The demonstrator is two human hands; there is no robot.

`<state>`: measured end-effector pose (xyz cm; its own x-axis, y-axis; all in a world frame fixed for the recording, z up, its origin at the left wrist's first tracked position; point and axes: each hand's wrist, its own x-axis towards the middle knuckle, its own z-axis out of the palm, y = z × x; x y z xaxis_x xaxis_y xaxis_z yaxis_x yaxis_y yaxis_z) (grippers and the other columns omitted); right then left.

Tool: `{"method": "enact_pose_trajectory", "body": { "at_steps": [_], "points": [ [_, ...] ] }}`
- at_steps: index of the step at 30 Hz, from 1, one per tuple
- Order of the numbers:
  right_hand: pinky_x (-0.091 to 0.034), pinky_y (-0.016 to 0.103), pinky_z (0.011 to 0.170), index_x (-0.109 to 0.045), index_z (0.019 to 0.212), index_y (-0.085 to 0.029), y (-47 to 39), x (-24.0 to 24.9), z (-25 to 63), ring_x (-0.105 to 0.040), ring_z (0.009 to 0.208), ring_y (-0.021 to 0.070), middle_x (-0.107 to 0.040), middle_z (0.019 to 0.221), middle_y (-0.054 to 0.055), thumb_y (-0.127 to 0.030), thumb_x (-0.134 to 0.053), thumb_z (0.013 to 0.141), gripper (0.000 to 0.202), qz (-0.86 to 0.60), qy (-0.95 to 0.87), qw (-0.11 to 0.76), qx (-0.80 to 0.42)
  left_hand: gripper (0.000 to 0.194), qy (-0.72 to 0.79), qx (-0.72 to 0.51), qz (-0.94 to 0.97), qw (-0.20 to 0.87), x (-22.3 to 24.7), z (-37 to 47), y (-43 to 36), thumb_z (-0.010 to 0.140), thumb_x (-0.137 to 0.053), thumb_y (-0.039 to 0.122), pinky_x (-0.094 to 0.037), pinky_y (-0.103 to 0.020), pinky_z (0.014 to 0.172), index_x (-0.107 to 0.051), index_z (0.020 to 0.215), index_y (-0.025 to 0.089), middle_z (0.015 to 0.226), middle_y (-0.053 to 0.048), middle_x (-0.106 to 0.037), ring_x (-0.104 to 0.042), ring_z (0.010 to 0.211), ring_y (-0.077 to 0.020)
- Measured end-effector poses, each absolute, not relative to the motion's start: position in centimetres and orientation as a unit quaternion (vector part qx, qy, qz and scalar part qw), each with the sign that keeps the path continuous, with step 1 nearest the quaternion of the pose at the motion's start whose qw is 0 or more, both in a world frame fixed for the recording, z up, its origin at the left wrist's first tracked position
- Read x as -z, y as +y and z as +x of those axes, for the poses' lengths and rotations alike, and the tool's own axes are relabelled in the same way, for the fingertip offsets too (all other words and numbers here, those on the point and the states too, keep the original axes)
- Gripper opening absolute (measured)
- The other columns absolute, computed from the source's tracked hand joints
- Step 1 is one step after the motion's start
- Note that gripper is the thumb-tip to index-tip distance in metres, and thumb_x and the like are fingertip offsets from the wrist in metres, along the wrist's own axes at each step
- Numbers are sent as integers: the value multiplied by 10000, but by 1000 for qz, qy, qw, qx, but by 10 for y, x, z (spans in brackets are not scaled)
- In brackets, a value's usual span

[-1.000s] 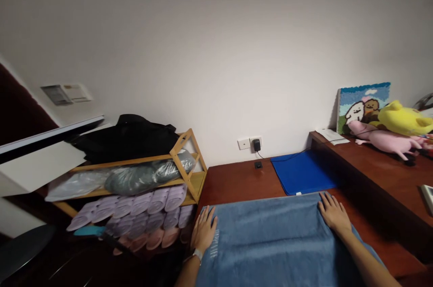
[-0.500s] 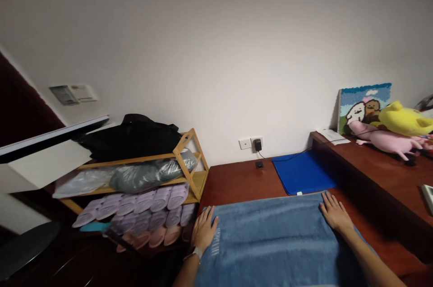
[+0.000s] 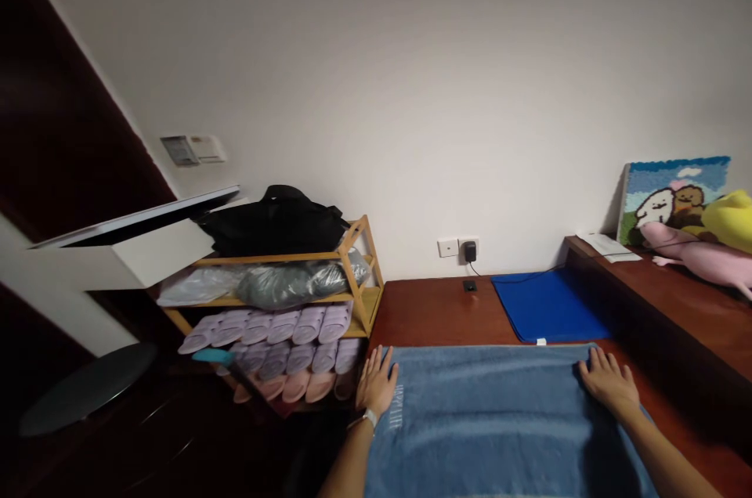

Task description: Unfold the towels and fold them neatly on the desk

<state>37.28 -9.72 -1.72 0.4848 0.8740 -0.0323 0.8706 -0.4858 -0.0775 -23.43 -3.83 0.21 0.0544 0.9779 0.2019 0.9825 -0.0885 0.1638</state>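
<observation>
A blue towel [image 3: 487,412] with pale lettering near its left edge is spread over the reddish-brown desk [image 3: 432,310], its surface gently rippled. My left hand [image 3: 377,382] lies flat on the towel's far left corner, fingers apart, a watch on the wrist. At the far right corner my right hand [image 3: 609,380] rests palm down with its fingers spread. Neither hand grips anything. The towel's near edge runs toward the bottom of the view, partly out of sight.
Beyond the towel lies a folded bright blue cloth [image 3: 549,306]. A black plug [image 3: 470,251] sits in the wall socket. On the left stands a wooden rack [image 3: 367,310] with slippers and a black bag [image 3: 276,225]. A pink plush toy [image 3: 699,251] lies on the raised right ledge.
The view has turned a little left, so the scene sits further right. Both hands remain flat at the towel's far corners.
</observation>
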Motion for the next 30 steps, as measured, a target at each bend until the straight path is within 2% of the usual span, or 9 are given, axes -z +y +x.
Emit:
{"method": "enact_pose_trajectory", "body": {
  "at_steps": [5, 7, 11, 16, 19, 23, 30],
  "points": [
    [-225, 528, 1293, -548, 1525, -121, -87, 0, 313, -360, 1559, 320, -488, 1632, 145, -387, -307, 975, 656, -788, -610, 69, 41, 569, -673, 144, -725, 11, 2, -235, -35, 1043, -410, 405, -294, -499, 1284, -481, 1585, 246, 1687, -97, -430, -353, 1577, -278],
    [-248, 494, 1292, -544, 1534, -161, -84, -1, 285, -369, 1557, 288, -493, 1635, 112, -395, -295, 1001, 633, -744, -662, 91, 21, 569, -670, 151, -727, 11, 4, -236, -34, 1040, -416, 401, -297, -505, 1281, -485, 1583, 246, 1681, -98, -439, -360, 1572, -284],
    [-283, 509, 1281, -489, 1580, -200, -82, 9, 265, -356, 1566, 268, -448, 1664, 80, -428, -260, 1028, 641, -722, -681, 116, -37, 573, -670, 148, -727, 10, 8, -239, -30, 1039, -414, 404, -289, -519, 1282, -474, 1589, 257, 1688, -95, -429, -350, 1577, -288],
    [-257, 507, 1291, -432, 1617, -201, -87, 22, 308, -315, 1583, 265, -387, 1696, 67, -447, -215, 1036, 667, -755, -646, 102, -34, 570, -675, 134, -725, 34, 13, -241, -25, 1044, -412, 399, -291, -481, 1284, -487, 1581, 223, 1692, -118, -415, -363, 1572, -273],
    [-264, 516, 1285, -428, 1620, -207, -90, 25, 349, -321, 1581, 270, -396, 1692, 72, -442, -209, 1026, 676, -787, -611, 79, -27, 560, -670, 143, -727, 43, 14, -243, -24, 1041, -417, 401, -316, -472, 1277, -517, 1562, 222, 1674, -116, -445, -397, 1554, -276],
    [-266, 509, 1282, -377, 1644, -184, -92, 33, 389, -278, 1596, 283, -338, 1720, 72, -464, -183, 1007, 722, -806, -589, 50, -24, 554, -670, 152, -725, 43, 14, -244, -23, 1040, -403, 407, -341, -482, 1269, -543, 1544, 225, 1659, -108, -472, -425, 1538, -284],
    [-279, 531, 1272, -358, 1652, -191, -96, 38, 396, -275, 1597, 277, -315, 1730, 59, -449, -190, 987, 733, -815, -577, 47, -22, 521, -675, 161, -720, 32, 8, -243, -26, 1032, -422, 358, -353, -462, 1267, -567, 1522, 260, 1636, -68, -515, -449, 1524, -256]
  ]
}}
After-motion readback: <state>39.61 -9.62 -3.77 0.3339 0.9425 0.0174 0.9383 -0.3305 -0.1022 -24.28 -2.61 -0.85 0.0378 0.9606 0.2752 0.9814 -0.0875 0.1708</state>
